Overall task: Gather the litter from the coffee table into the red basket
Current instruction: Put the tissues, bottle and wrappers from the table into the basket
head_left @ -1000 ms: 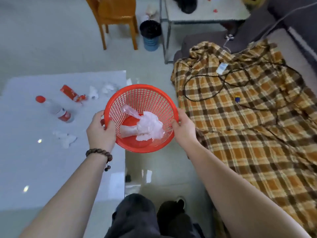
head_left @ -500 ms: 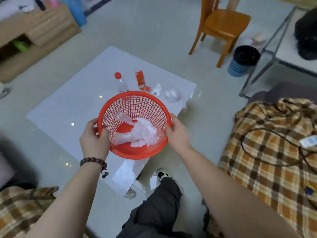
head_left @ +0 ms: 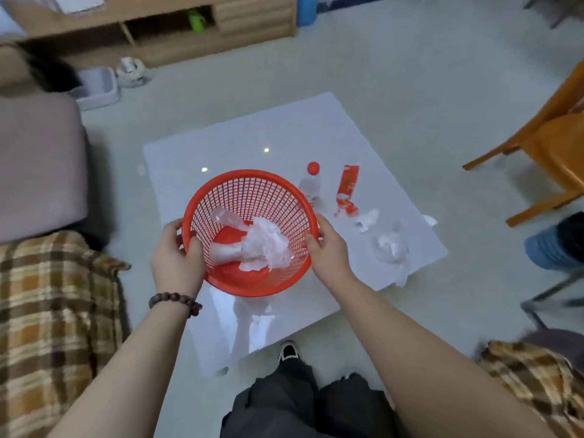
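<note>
I hold the red basket (head_left: pixel 252 191) by its rim above the white coffee table (head_left: pixel 240 143). My left hand (head_left: pixel 175 256) grips the left side and my right hand (head_left: pixel 325 249) grips the right side. Inside the basket lie crumpled clear plastic and white tissue (head_left: pixel 262 245). On the table to the right of the basket lie a clear bottle with a red cap (head_left: pixel 311 181), a red wrapper (head_left: pixel 347 191), a crumpled white tissue (head_left: pixel 366 220) and a clear plastic wrap (head_left: pixel 390 246).
A grey sofa (head_left: pixel 38 165) with a plaid blanket (head_left: pixel 53 317) is at the left. An orange wooden chair (head_left: pixel 550 137) and a blue bin (head_left: pixel 556 245) stand at the right. A wooden cabinet (head_left: pixel 158 23) runs along the back. My legs are at the table's near edge.
The view has swung left, so the table now sits centred and the plaid sofa has left the right side. Both hands keep the same grip on the basket.
</note>
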{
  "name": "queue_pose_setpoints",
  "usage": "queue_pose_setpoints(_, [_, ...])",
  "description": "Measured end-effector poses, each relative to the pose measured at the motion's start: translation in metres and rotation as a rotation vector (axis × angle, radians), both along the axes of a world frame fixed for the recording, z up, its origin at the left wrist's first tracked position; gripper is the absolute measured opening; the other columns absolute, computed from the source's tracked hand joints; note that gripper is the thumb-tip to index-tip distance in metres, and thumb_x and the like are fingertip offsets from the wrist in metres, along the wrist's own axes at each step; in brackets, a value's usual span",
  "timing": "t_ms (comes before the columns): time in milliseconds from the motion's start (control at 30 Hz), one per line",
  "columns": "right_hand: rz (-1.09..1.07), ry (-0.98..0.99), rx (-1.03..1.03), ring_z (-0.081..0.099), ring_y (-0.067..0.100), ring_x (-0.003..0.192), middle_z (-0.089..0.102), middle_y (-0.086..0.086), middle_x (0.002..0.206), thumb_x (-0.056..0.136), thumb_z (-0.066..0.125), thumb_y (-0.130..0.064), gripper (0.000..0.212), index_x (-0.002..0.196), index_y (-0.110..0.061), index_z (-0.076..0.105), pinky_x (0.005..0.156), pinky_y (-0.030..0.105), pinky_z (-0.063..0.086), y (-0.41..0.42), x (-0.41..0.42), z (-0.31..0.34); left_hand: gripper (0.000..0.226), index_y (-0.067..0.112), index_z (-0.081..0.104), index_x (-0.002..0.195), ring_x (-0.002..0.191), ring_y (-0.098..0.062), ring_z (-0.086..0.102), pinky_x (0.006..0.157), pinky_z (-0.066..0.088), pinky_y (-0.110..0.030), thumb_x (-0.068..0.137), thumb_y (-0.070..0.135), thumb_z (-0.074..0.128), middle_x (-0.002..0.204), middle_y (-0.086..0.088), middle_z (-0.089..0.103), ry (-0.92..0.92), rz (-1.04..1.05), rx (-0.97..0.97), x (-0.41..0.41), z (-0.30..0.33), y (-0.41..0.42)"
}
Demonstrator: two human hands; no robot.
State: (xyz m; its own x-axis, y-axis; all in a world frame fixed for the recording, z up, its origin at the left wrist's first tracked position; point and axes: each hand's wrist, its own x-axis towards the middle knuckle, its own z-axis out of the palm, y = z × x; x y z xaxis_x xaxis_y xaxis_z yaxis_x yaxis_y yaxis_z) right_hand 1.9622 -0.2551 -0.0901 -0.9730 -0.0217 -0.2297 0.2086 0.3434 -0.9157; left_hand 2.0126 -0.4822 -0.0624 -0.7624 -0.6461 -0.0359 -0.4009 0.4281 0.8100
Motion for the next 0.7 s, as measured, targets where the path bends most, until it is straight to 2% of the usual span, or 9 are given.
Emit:
queue_pose_setpoints(100, [0.130,-0.023,-0.001,0.060,0.008,0.103,0.060,-0.016,0.111,0.094,0.044,-0.015,0.039,0.129,-0.031,0.049,0.093,0.032,0.053,-0.023,-0.015,-0.004,0.030,0.018,0.059,0.113,0.073,-0.011,0.057,0.058,0.034,-0.009,0.084,0.013,0.054,0.090,0.004,0.061,-0.008,0.140,-0.035,0.016,0.003,-0.010])
queue_pose_setpoints(200, [0.283,-0.046,-0.018,0.061,0.007,0.101,0.061,-0.016,0.108,0.094,0.045,-0.013,0.038,0.127,-0.031,0.050,0.092,0.032,0.053,-0.049,-0.026,-0.011,0.030,0.016,0.060,0.111,0.065,0.007,0.054,0.056,0.030,0.000,0.082,0.009,0.055,0.085,0.006,0.060,-0.010,0.266,-0.050,0.037,0.004,-0.018])
queue_pose_setpoints(267, [0.387,-0.064,-0.034,0.062,0.004,0.096,0.062,-0.021,0.103,0.093,0.045,-0.013,0.037,0.125,-0.031,0.052,0.088,0.031,0.054,-0.066,-0.031,-0.017,0.031,0.014,0.061,0.111,0.063,0.019,0.050,0.055,0.029,0.003,0.081,0.007,0.056,0.080,0.009,0.058,-0.014,0.370,-0.072,0.052,0.005,-0.022])
queue_pose_setpoints(333, [0.493,-0.089,-0.058,0.061,-0.001,0.090,0.059,-0.027,0.097,0.093,0.046,-0.015,0.036,0.124,-0.033,0.051,0.083,0.025,0.055,-0.082,-0.031,-0.023,0.031,0.015,0.061,0.111,0.066,0.022,0.049,0.057,0.030,0.004,0.081,0.008,0.056,0.076,0.014,0.056,-0.022,0.489,-0.088,0.069,0.006,-0.022])
queue_pose_setpoints(400, [0.605,-0.117,-0.066,0.061,-0.003,0.087,0.061,-0.022,0.098,0.093,0.049,-0.017,0.036,0.125,-0.033,0.050,0.077,0.018,0.053,-0.096,-0.030,-0.028,0.032,0.015,0.061,0.111,0.067,0.024,0.048,0.057,0.029,0.005,0.081,0.009,0.055,0.075,0.018,0.054,-0.043,0.594,-0.101,0.087,0.006,-0.020])
queue_pose_setpoints(500, [0.720,-0.230,-0.088,0.066,0.009,0.088,0.064,-0.004,0.105,0.093,0.054,-0.024,0.041,0.133,-0.027,0.046,0.079,0.027,0.056,-0.113,-0.028,-0.044,0.033,0.018,0.060,0.113,0.067,0.009,0.051,0.063,0.033,-0.003,0.082,0.012,0.054,0.076,0.015,0.055,-0.107,0.744,-0.120,0.115,0.001,-0.017])
queue_pose_setpoints(567, [0.723,-0.273,-0.035,0.064,0.018,0.096,0.062,0.001,0.110,0.093,0.055,-0.028,0.043,0.135,-0.024,0.046,0.086,0.030,0.053,-0.117,-0.028,-0.062,0.033,0.019,0.059,0.115,0.073,-0.006,0.051,0.071,0.036,-0.021,0.082,0.014,0.054,0.082,0.009,0.058,-0.162,0.842,-0.128,0.135,-0.006,-0.016])
queue_pose_setpoints(633, [0.746,-0.211,0.178,0.057,0.022,0.110,0.054,0.007,0.125,0.089,0.059,-0.036,0.051,0.136,-0.023,0.044,0.093,0.029,0.044,-0.115,-0.029,-0.087,0.034,0.020,0.058,0.116,0.077,-0.014,0.052,0.073,0.038,-0.029,0.082,0.016,0.053,0.087,0.006,0.059,-0.201,0.913,-0.144,0.158,-0.015,-0.015])
queue_pose_setpoints(700, [0.830,-0.162,0.385,0.046,0.027,0.124,0.042,0.010,0.139,0.083,0.063,-0.048,0.069,0.141,-0.022,0.036,0.100,0.033,0.038,-0.113,-0.027,-0.114,0.036,0.025,0.056,0.117,0.079,-0.015,0.055,0.074,0.042,-0.032,0.082,0.020,0.052,0.089,0.007,0.059,-0.220,0.969,-0.154,0.179,-0.023,-0.014])
